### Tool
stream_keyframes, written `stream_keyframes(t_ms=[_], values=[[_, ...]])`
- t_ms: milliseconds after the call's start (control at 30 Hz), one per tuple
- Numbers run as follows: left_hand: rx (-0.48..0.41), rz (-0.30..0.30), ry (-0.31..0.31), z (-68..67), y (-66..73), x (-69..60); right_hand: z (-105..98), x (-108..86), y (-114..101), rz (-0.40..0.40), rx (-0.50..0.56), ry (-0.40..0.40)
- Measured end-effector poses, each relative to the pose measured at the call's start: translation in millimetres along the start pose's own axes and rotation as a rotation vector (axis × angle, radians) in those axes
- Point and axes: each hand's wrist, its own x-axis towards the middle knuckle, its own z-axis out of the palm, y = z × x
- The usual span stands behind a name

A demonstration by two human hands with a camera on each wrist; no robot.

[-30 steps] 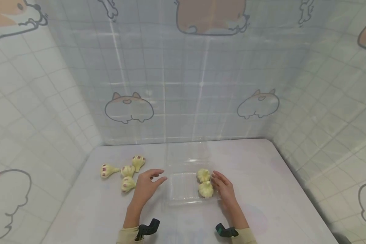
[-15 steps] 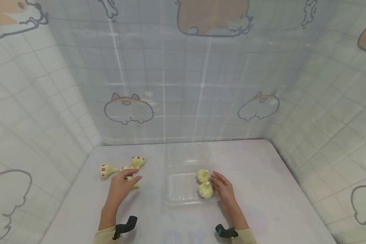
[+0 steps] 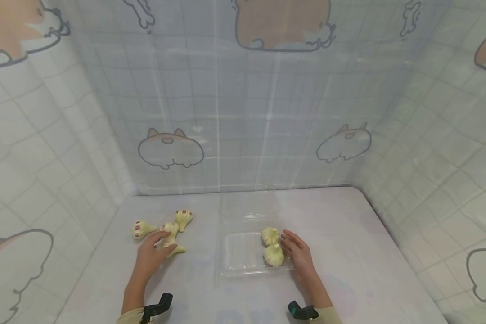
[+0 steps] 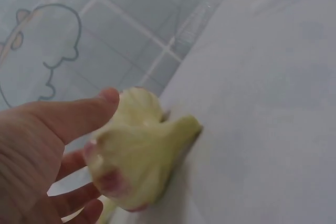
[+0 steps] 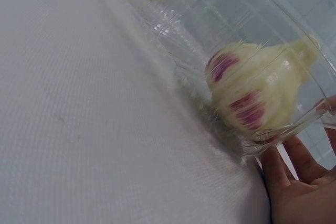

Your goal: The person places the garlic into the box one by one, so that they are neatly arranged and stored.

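In the head view my left hand (image 3: 149, 255) is at a cluster of garlic bulbs on the left of the table. Its thumb and fingers lie loosely around the nearest garlic bulb (image 4: 139, 163), which rests on the table. A second bulb (image 4: 137, 106) sits right behind it. My right hand (image 3: 300, 255) rests its fingers against the right edge of a clear plastic box (image 3: 243, 272). Inside the box, at its right side, are two garlic bulbs, the far one (image 3: 270, 236) and the near one (image 3: 274, 255). Purple patches show on the boxed bulb (image 5: 262, 82) in the right wrist view.
The box's clear lid (image 3: 249, 208) lies folded back behind it. Two more garlic bulbs lie farther out, one at the left (image 3: 141, 229) and one at the back (image 3: 183, 218). A patterned curtain (image 3: 243, 112) walls the table's back and sides.
My left hand has moved left from beside the box to the garlic bulbs, its fingers coming around the nearest one. The right hand has stayed at the box's edge.
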Motion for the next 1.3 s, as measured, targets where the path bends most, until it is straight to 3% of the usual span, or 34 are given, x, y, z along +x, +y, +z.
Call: stream_keyframes(t_ms=[133,300,500,633,867,1100,1200,1300], values=[[-0.031,-0.008,0.002,5.3,-10.0,-2.4,1,-0.1,0,-0.005,-0.009,0.006],[0.008,0.000,0.024,13.1,-21.0,-6.8,2,0.1,3,-0.006,-0.016,0.005],[0.001,-0.024,0.043,20.4,-25.2,-11.8,-2,-0.4,8,0.000,-0.032,0.025],[-0.017,-0.078,0.030,20.2,-20.9,-15.6,-5,-2.6,10,0.002,-0.032,0.018],[0.037,-0.058,-0.003,16.4,-12.7,-13.6,-7,-1.1,5,-0.011,-0.006,0.002],[0.016,-0.112,-0.008,14.5,2.6,-14.8,-5,-2.4,5,0.005,0.000,0.021],[-0.015,-0.104,-0.011,15.3,10.3,-15.4,-5,-1.9,5,0.007,-0.001,0.016],[-0.019,-0.054,0.016,18.8,17.4,-14.8,-6,-1.0,6,0.003,-0.004,0.011]])
